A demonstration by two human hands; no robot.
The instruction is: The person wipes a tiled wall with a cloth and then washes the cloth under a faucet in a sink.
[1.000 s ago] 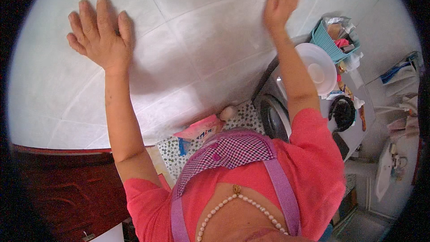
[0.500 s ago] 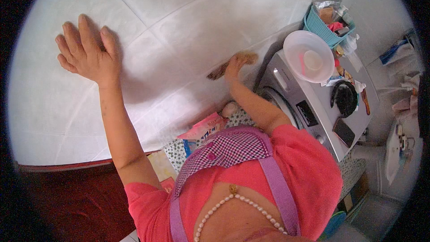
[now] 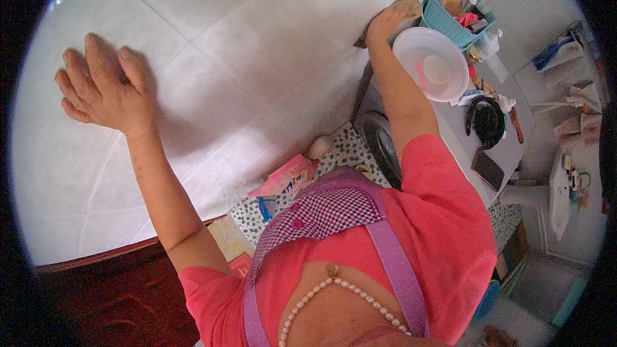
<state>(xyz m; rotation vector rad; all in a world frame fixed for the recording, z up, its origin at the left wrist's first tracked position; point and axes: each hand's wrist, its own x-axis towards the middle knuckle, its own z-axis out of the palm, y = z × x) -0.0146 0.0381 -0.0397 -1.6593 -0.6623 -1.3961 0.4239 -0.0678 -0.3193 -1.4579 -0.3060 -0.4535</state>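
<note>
My left hand [image 3: 109,90] is spread on the pale tiled wall [image 3: 257,45], fingers stretched out and nothing in it. Up at the wall beside the washing machine, my right hand [image 3: 384,22] is closed round a brown scrubbing brush [image 3: 410,8]. The brush's tan end shows past my fingers and a dark end sticks out on the other side; most of its middle is hidden by the hand. The turquoise basket [image 3: 450,22] of small items and a translucent white bowl [image 3: 443,42] are close to that hand.
On the washing machine [image 3: 459,130] lie a black coiled item [image 3: 486,122], a phone [image 3: 488,170] and several small things. A pink packet [image 3: 283,177] rests on a speckled surface below the wall. Dark red wood [image 3: 122,289] is at lower left; a sink [image 3: 561,202] stands right.
My right hand has moved up and to the right along the wall with the brush, from low on the tiles to beside the basket. My left hand stays spread on the wall; the view has shifted slightly.
</note>
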